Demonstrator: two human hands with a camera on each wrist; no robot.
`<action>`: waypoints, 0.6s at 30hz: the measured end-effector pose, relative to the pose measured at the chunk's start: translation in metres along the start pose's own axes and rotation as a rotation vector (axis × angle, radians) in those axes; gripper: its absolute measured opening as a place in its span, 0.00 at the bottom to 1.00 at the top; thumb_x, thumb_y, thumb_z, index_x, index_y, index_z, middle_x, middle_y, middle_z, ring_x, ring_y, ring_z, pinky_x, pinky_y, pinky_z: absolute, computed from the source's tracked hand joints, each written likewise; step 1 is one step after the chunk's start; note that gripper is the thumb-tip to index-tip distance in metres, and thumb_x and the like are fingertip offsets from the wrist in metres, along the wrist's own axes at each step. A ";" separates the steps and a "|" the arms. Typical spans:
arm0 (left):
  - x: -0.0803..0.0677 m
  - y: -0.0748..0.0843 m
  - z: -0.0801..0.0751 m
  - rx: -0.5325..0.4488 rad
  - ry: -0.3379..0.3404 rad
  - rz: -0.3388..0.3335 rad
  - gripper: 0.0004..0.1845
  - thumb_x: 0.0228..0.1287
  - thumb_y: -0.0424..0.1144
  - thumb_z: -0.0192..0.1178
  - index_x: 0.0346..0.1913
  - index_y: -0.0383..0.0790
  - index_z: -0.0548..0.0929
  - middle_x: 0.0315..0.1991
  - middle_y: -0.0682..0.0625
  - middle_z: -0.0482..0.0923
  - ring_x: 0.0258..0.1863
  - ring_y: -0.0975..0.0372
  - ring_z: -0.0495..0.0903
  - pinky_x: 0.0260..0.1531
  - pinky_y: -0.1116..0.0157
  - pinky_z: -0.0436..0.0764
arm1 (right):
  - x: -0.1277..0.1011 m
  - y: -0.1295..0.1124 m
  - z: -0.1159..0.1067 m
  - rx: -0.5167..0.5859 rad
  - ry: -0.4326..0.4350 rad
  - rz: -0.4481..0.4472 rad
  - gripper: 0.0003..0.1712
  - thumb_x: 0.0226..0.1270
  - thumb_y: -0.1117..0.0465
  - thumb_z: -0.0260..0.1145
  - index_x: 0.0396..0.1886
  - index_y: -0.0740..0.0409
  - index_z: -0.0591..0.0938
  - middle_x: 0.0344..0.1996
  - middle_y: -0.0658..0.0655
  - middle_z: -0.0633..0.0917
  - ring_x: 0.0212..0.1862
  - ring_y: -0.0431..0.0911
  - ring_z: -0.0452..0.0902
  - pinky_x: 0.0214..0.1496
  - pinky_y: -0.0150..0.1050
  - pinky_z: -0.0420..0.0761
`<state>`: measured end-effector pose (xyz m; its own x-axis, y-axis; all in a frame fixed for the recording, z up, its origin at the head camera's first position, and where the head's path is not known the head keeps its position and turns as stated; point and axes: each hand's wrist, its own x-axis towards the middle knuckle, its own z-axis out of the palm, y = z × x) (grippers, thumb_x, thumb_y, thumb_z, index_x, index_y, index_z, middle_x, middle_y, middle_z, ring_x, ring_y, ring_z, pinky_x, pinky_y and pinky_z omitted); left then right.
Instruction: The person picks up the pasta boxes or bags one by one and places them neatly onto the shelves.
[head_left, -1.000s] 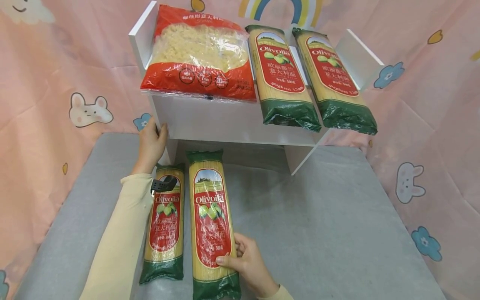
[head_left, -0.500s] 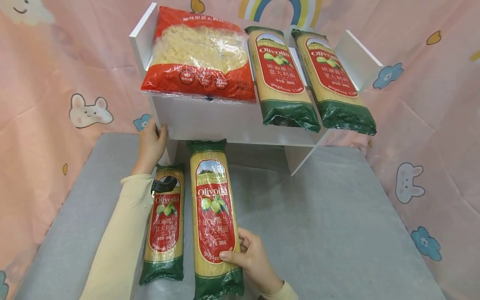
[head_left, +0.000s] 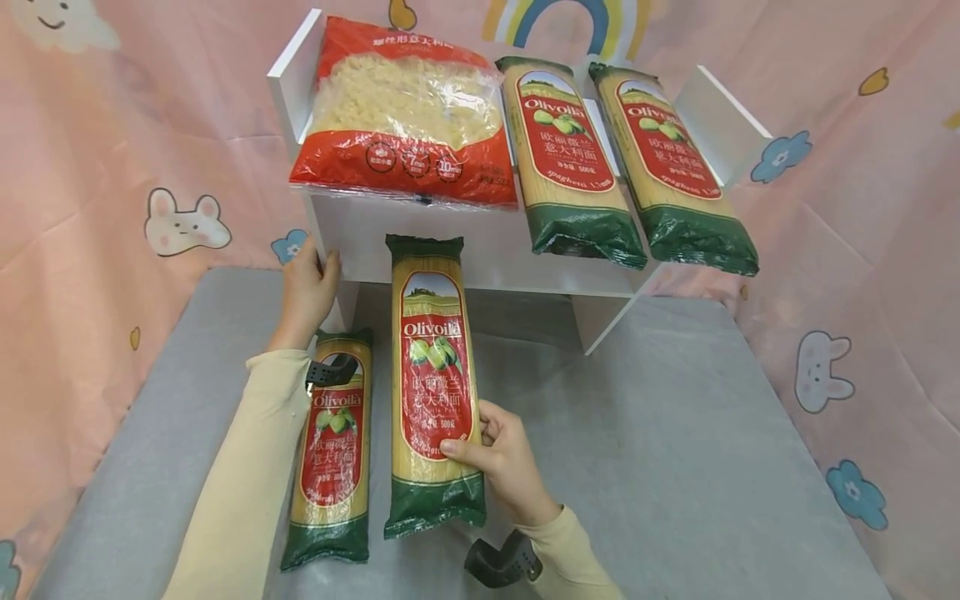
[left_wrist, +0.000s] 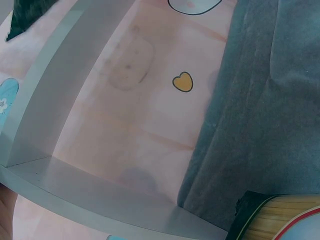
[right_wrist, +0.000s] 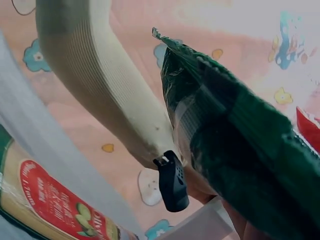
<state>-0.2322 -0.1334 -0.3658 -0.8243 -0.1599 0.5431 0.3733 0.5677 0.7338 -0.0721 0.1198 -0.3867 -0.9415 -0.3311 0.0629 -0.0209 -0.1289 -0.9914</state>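
Note:
My right hand [head_left: 510,467] holds a spaghetti pack [head_left: 435,383] by the right edge of its lower part, thumb on the front. The pack is raised off the table, its top end in front of the white shelf's [head_left: 517,262] lower board. In the right wrist view its green end [right_wrist: 235,130] looms close. My left hand [head_left: 309,287] grips the shelf's left side panel. Below that hand a second spaghetti pack [head_left: 333,450] lies on the table, its top partly covered by the wrist strap. The left wrist view shows the shelf panel [left_wrist: 95,195], with barely any hand.
On the shelf top lie a red bag of spiral pasta [head_left: 408,117] and two more spaghetti packs [head_left: 566,158], [head_left: 675,167], their green ends jutting past the front edge. The shelf stands on a grey-covered table [head_left: 675,467], against a pink patterned curtain [head_left: 97,167].
My right hand has lifted the spaghetti pack upward and slightly right, toward the shelf. The left hand stays on the side panel.

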 end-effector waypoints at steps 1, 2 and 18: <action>0.000 0.000 0.000 0.000 0.003 0.002 0.10 0.70 0.30 0.48 0.45 0.23 0.73 0.26 0.34 0.74 0.22 0.51 0.69 0.22 0.60 0.65 | 0.003 -0.001 0.000 0.005 0.002 0.005 0.23 0.55 0.71 0.66 0.50 0.78 0.73 0.38 0.70 0.83 0.35 0.49 0.84 0.36 0.42 0.82; 0.000 -0.001 0.000 0.000 0.007 0.007 0.10 0.69 0.30 0.48 0.44 0.24 0.73 0.26 0.34 0.74 0.21 0.51 0.69 0.22 0.60 0.65 | 0.006 -0.001 0.001 0.009 0.002 0.009 0.23 0.55 0.71 0.66 0.50 0.77 0.73 0.38 0.69 0.84 0.35 0.49 0.84 0.36 0.42 0.82; 0.000 -0.002 0.000 0.003 0.012 0.020 0.08 0.69 0.30 0.49 0.41 0.25 0.73 0.23 0.36 0.72 0.19 0.55 0.66 0.21 0.60 0.64 | 0.060 -0.009 0.008 0.111 0.050 0.031 0.18 0.57 0.72 0.63 0.47 0.76 0.74 0.31 0.53 0.85 0.31 0.42 0.82 0.36 0.37 0.80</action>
<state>-0.2328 -0.1343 -0.3670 -0.8115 -0.1583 0.5625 0.3881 0.5736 0.7213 -0.1254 0.0935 -0.3727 -0.9566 -0.2903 0.0237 0.0434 -0.2224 -0.9740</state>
